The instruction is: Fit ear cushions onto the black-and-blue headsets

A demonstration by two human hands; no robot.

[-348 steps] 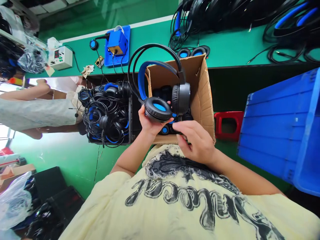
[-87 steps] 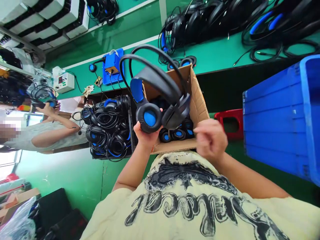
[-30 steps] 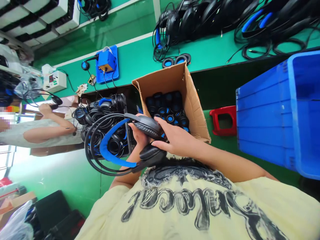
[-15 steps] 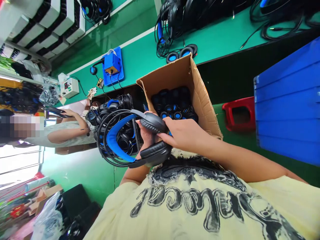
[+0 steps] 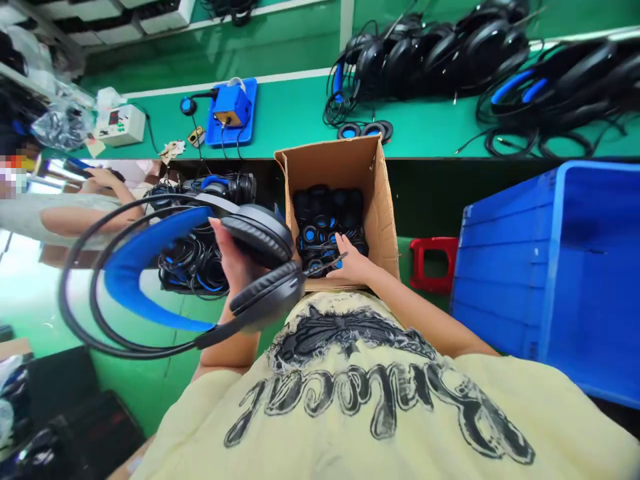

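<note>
A black headset [image 5: 265, 293] with a blue headband pad and two outer hoops is in my left hand [image 5: 233, 257]. The fingers grip it between its two ear cups, partly hidden by them. A thin dark rod, like a microphone boom, juts from the lower ear cup toward my right hand [image 5: 353, 260]. That hand is over the near part of a cardboard box [image 5: 387, 220], its fingers apart and nothing seen in them. Below it in the box lie many black ear cushions [image 5: 313, 233] with blue centres.
Along the green bench [image 5: 295, 107] lie piled headsets [image 5: 430, 60] and a blue device [image 5: 233, 107] on a tray. Large blue bins [image 5: 505, 267] and a red stool [image 5: 433, 263] stand at right. A crate of headsets [image 5: 193, 267] and another person's arm [image 5: 95, 217] are at left.
My right hand has left the ear cup and moved over the box. The headset in my left hand has shifted left and looks nearer. The view has turned somewhat to the right.
</note>
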